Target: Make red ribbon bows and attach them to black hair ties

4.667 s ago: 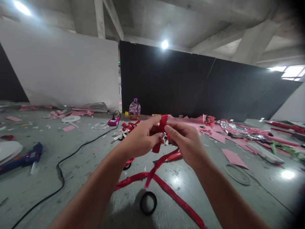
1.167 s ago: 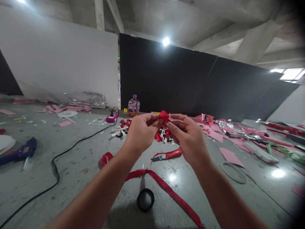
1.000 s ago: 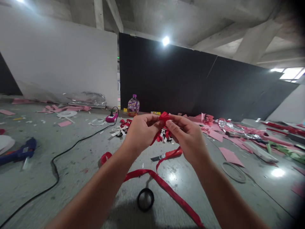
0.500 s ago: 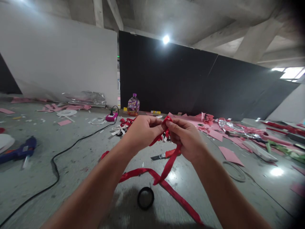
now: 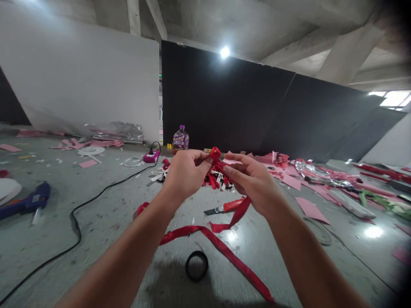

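Observation:
A red ribbon (image 5: 215, 155) is looped between my two hands above the grey table. My left hand (image 5: 189, 173) pinches the loop at its left side. The fingers of my right hand (image 5: 253, 179) are closed on the ribbon to the right, and its loose tail hangs below the palm. Another length of red ribbon (image 5: 231, 256) lies across the table under my wrists. Between my forearms rests a cutter (image 5: 224, 207) with a red handle. A black tape ring (image 5: 197, 266) is nearer to me. Red and white ribbon pieces (image 5: 218, 179) lie behind my hands.
A purple-capped bottle (image 5: 180, 139) stands near the black panel (image 5: 240, 98). A black cable (image 5: 105, 186) runs from a magenta power block (image 5: 150, 157). At the left lies a blue glue gun (image 5: 32, 201). Pink paper (image 5: 312, 209) and scraps cover the right side.
My hands have moved slightly apart. The red loop has shifted left and now stands up between them, and the ribbon tail under my right hand has swung up and right.

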Demonstrator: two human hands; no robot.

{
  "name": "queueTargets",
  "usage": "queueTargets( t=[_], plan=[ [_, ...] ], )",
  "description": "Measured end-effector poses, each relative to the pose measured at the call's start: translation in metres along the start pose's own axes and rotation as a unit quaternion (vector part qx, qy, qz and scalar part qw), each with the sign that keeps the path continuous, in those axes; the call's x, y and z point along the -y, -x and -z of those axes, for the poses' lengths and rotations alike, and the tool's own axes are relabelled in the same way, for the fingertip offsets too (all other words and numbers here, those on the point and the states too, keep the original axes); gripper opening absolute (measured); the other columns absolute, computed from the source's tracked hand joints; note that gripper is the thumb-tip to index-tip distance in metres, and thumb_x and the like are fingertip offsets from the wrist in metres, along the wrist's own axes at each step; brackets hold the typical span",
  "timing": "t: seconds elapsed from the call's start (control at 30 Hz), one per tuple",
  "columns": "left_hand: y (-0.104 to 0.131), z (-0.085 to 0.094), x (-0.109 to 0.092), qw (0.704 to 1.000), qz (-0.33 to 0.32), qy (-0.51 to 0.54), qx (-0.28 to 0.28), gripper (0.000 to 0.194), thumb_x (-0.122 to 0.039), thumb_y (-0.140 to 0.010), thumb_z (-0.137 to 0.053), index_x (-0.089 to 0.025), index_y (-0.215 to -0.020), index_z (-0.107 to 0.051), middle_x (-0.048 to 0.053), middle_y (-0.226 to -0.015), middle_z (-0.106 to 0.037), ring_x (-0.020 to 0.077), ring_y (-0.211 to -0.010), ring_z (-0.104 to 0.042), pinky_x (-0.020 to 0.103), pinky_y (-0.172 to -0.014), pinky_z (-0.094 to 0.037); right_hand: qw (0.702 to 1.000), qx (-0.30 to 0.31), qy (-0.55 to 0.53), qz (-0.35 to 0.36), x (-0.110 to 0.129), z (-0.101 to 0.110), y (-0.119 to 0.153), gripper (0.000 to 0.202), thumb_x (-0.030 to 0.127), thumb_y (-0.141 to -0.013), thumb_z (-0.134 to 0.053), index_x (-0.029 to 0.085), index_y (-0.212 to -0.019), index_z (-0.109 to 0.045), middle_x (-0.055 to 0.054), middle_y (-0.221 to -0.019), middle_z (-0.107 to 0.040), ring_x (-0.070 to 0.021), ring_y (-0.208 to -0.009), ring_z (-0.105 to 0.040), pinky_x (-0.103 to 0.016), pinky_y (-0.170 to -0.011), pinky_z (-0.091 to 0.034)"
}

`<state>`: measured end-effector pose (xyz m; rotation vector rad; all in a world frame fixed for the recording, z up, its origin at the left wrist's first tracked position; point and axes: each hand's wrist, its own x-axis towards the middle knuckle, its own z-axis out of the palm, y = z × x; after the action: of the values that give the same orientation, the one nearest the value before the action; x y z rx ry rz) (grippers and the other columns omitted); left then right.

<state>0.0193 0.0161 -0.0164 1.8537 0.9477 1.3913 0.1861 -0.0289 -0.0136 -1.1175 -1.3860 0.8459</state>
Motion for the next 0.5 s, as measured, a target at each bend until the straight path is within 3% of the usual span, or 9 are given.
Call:
queueTargets(
  t=[0.13, 0.23, 0.3, 0.4, 0.5],
  plan=[
    [-0.001, 0.0, 0.005, 0.991, -0.052, -0.105, -0.059, 0.022, -0.031, -0.086, -0.061, -0.017, -0.081, -0.077, 0.005, -0.063, -0.069, 0.0154, -0.054, -0.054, 0.027, -0.054, -0.036, 0.992, 0.062, 0.109, 0.018, 0.013, 0.011, 0.009, 0.037, 0.035, -0.082, -0.074, 0.018, -0.113, -0.064, 0.001, -0.067, -0.066, -0.0054, -0.044, -0.042, -0.021, -0.04, -0.028],
    [0.002, -0.002, 0.004, 0.981, -0.097, -0.154, -0.061, 0.021, -0.024, -0.085, -0.059, -0.016, -0.074, -0.076, 0.005, -0.062, -0.067, 0.0151, -0.056, -0.053, 0.028, -0.057, -0.034, 0.984, 0.114, 0.126, 0.048, 0.023, 0.015, 0.022, 0.024, 0.034, -0.087, -0.069, 0.019, -0.105, -0.063, 0.0, -0.068, -0.068, -0.0057, -0.041, -0.044, -0.021, -0.038, -0.034],
    [0.006, -0.005, 0.001, 0.981, -0.107, -0.161, 0.004, 0.023, -0.02, -0.083, -0.058, -0.016, -0.065, -0.072, 0.003, -0.058, -0.064, 0.0139, -0.055, -0.05, 0.027, -0.056, -0.032, 0.977, 0.159, 0.118, 0.072, 0.028, 0.015, 0.03, 0.015, 0.031, -0.09, -0.065, 0.019, -0.1, -0.064, -0.001, -0.071, -0.07, -0.0081, -0.046, -0.053, -0.02, -0.039, -0.041],
    [0.013, -0.01, -0.007, 0.973, -0.106, -0.117, 0.171, 0.027, -0.017, -0.08, -0.057, -0.015, -0.053, -0.062, -0.001, -0.05, -0.055, 0.011, -0.051, -0.045, 0.024, -0.051, -0.03, 0.967, 0.22, 0.03, 0.123, 0.031, 0.013, 0.033, 0.008, 0.025, -0.092, -0.062, 0.019, -0.095, -0.066, -0.004, -0.081, -0.071, -0.0143, -0.067, -0.067, -0.024, -0.055, -0.054],
    [0.018, -0.012, -0.016, 0.957, -0.101, -0.062, 0.265, 0.022, -0.018, -0.077, -0.06, -0.014, -0.055, -0.061, -0.002, -0.053, -0.055, 0.0094, -0.051, -0.046, 0.022, -0.05, -0.033, 0.959, 0.194, -0.112, 0.171, 0.028, 0.016, 0.024, 0.014, 0.027, -0.094, -0.057, 0.022, -0.102, -0.067, -0.005, -0.099, -0.073, -0.02, -0.094, -0.07, -0.037, -0.084, -0.057]
  ],
)
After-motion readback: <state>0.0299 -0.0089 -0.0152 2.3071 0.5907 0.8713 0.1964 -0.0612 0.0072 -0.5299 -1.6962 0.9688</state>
